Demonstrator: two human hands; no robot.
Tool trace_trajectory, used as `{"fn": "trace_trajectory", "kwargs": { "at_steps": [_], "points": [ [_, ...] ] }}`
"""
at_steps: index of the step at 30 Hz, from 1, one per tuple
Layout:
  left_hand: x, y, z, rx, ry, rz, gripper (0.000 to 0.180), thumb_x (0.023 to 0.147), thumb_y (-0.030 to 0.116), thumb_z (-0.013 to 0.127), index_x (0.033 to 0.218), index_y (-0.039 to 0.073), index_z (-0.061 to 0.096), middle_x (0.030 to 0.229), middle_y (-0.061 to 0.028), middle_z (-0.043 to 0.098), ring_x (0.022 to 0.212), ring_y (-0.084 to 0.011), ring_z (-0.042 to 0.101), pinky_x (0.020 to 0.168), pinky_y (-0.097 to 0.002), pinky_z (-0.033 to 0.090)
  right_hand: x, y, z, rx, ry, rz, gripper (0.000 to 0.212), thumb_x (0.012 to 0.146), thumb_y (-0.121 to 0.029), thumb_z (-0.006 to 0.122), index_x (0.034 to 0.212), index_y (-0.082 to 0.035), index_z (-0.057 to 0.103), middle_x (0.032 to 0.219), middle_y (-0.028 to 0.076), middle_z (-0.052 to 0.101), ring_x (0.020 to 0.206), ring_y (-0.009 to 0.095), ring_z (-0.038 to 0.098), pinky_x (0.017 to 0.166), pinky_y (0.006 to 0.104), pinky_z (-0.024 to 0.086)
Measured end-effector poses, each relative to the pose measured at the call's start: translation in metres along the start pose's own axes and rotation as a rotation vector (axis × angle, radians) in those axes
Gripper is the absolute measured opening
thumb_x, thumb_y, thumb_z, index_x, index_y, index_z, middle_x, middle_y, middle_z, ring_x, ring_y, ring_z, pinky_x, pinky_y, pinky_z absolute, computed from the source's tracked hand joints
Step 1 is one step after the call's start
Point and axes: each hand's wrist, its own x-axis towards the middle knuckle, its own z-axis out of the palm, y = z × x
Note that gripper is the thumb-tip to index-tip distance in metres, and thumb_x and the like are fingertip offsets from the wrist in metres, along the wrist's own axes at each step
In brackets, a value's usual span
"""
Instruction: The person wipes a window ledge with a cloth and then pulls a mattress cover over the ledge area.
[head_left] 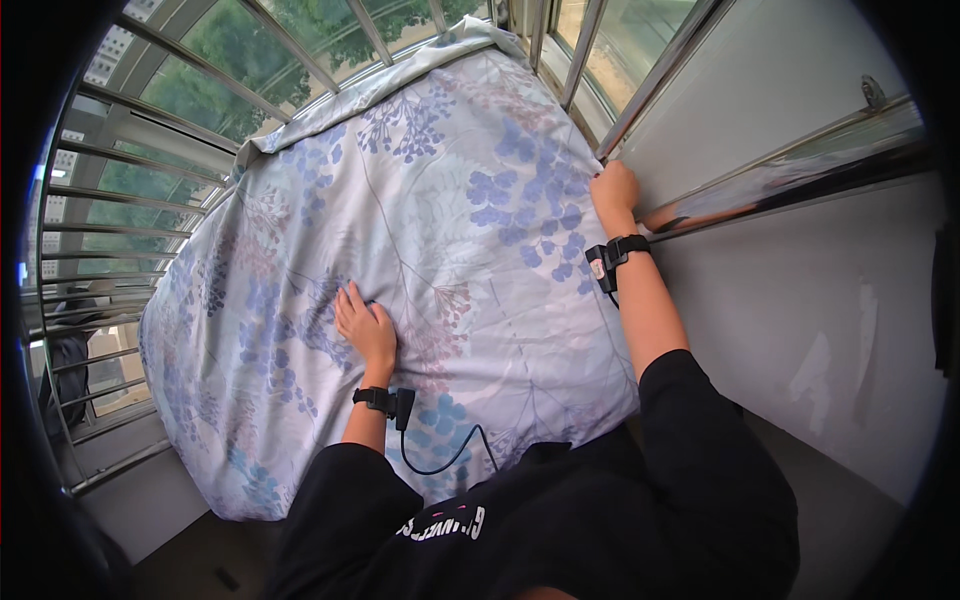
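Observation:
A pale quilt [430, 200] with blue and pink flower prints lies spread over a ledge inside a barred window. My left hand [366, 325] rests flat on its middle, fingers apart, pressing the fabric. At the quilt's right edge, close to the wall, my right hand [613, 188] is closed around the fabric. Each wrist carries a black strap with a small device, and a thin black cable runs from the left one.
Metal window bars [130, 180] curve around the quilt on the left and at the top, with trees outside. A white wall [800, 300] and a metal rail [780, 170] stand at the right. A dark bag [65, 365] hangs at the far left.

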Motion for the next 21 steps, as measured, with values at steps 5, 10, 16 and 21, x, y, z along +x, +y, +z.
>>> {"fn": "trace_trajectory", "kwargs": {
  "at_steps": [5, 10, 16, 21],
  "points": [
    [0.032, 0.093, -0.032, -0.427, -0.086, 0.239, 0.051, 0.072, 0.010, 0.051, 0.119, -0.001, 0.037, 0.123, -0.0183, 0.037, 0.118, -0.0325, 0.030, 0.095, -0.0409, 0.023, 0.004, 0.002, 0.011, 0.082, 0.117, 0.034, 0.012, 0.070, -0.009, 0.054, 0.075, 0.002, 0.059, 0.080, 0.019, 0.060, 0.076, 0.034, 0.058, 0.068, 0.0405, 0.047],
    [0.053, 0.199, -0.022, -0.481, -0.254, 0.713, 0.049, 0.072, 0.011, 0.052, 0.119, 0.000, 0.038, 0.124, -0.0166, 0.037, 0.119, -0.0295, 0.031, 0.094, -0.0392, 0.025, 0.004, 0.006, 0.048, 0.042, 0.110, -0.011, 0.017, 0.073, -0.004, 0.052, 0.087, 0.004, 0.046, 0.075, 0.022, 0.059, 0.073, 0.034, 0.059, 0.066, 0.0394, 0.048],
    [0.063, 0.248, 0.044, -0.350, -0.365, 0.957, 0.047, 0.075, 0.014, 0.048, 0.119, 0.001, 0.039, 0.125, -0.0136, 0.039, 0.118, -0.0269, 0.033, 0.094, -0.0406, 0.026, -0.020, 0.007, 0.048, 0.267, 0.142, 0.035, 0.022, 0.076, -0.008, 0.050, 0.093, 0.004, 0.042, 0.079, 0.024, 0.058, 0.074, 0.038, 0.057, 0.067, 0.0411, 0.046],
    [0.056, 0.250, 0.062, -0.330, -0.282, 0.989, 0.047, 0.081, 0.024, 0.040, 0.123, 0.003, 0.037, 0.129, -0.0109, 0.036, 0.120, -0.0229, 0.032, 0.099, -0.0414, 0.021, -0.048, 0.013, 0.066, 0.312, 0.049, -0.069, 0.032, 0.075, -0.020, 0.048, 0.094, 0.005, 0.046, 0.096, 0.025, 0.053, 0.096, 0.036, 0.048, 0.083, 0.0418, 0.036]
  ]
}}
